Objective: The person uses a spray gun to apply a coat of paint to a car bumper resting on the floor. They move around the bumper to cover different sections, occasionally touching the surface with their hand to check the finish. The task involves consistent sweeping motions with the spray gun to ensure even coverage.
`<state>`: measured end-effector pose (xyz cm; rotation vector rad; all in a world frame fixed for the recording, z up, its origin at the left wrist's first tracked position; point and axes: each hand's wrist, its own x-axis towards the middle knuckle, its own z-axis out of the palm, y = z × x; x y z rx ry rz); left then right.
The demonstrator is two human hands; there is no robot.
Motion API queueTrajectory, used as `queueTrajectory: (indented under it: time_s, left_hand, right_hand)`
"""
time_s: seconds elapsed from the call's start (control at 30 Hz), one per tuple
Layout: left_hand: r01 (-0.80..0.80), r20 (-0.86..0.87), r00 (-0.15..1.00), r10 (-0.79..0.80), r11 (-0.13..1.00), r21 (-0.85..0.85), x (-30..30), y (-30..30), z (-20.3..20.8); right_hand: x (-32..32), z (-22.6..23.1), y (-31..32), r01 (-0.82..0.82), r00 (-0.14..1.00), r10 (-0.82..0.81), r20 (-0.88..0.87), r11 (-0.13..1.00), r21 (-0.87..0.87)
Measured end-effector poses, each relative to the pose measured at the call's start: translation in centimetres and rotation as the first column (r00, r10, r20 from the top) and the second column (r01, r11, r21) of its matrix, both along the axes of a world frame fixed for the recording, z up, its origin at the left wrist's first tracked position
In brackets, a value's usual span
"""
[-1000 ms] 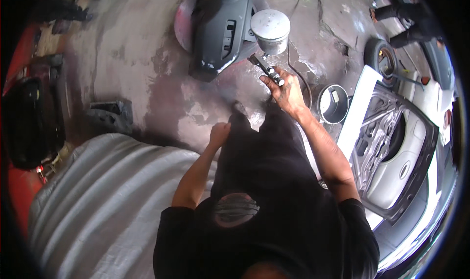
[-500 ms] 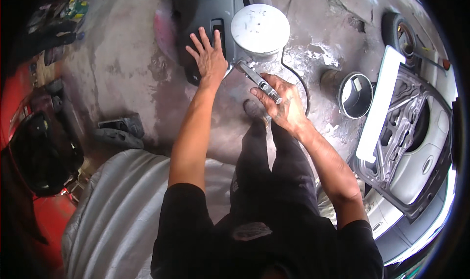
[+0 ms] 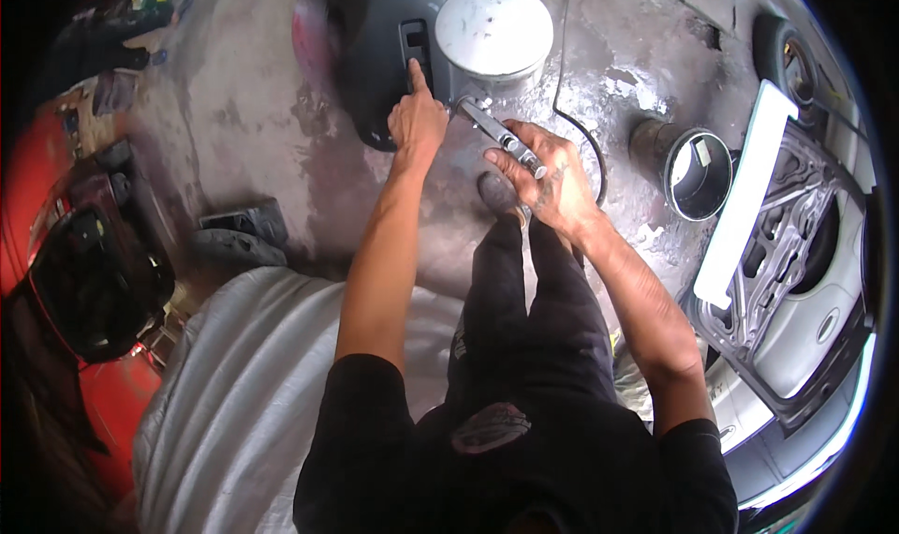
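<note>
My right hand [image 3: 552, 178] is closed around the handle of a metal spray gun [image 3: 502, 139]. A round cup with a white, speckled lid [image 3: 494, 28] sits at the gun's front end and hides part of what lies beneath. My left hand [image 3: 419, 122] holds nothing: its index finger is stretched out, the other fingers curled. That fingertip is over the lower end of a rectangular recess in a dark grey car panel [image 3: 370, 66], which looks like a bumper. Whether the fingertip touches the panel I cannot tell.
A dark hose [image 3: 593, 145] trails over the floor at right. Beyond it stand a dark bucket [image 3: 698, 173], a long white strip [image 3: 744, 197], a bare car door frame [image 3: 782, 244] and a wheel [image 3: 791, 61]. Silver sheeting [image 3: 253, 356] lies left. A person's legs [image 3: 126, 56] show far left.
My left hand has gone from spread fingers to one outstretched index finger, lower along the panel's recess. My right hand keeps its grip on the spray gun. The whole view has shifted slightly.
</note>
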<state>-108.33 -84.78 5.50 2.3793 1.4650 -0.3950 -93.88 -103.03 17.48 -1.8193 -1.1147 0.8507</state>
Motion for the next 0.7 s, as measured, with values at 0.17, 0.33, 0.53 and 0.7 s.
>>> queueTrajectory:
  time_s: [0.17,0.33,0.53,0.7]
  left_hand:
    - [-0.053,-0.002,0.999,0.053,0.997,-0.047,-2.0,-3.7,0.6]
    - [-0.146,0.236,0.953,0.191,0.97,-0.195,-10.2,-13.7,-1.0]
    - [-0.161,0.035,0.979,0.199,0.875,-0.457,-19.6,-25.6,-0.9]
    - [-0.024,0.226,0.968,0.106,0.941,-0.337,-18.6,-25.8,-0.4]
  right_hand:
    - [-0.2,0.1,-1.1,-0.015,0.998,0.009,-0.062,0.996,-0.093]
    - [1.1,0.3,-5.8,-0.054,0.998,0.058,0.029,0.989,-0.136]
    - [1.1,2.8,-10.1,0.088,0.991,-0.073,0.107,0.986,-0.139]
    - [-0.4,4.3,-11.0,0.064,0.987,-0.044,0.156,0.99,-0.123]
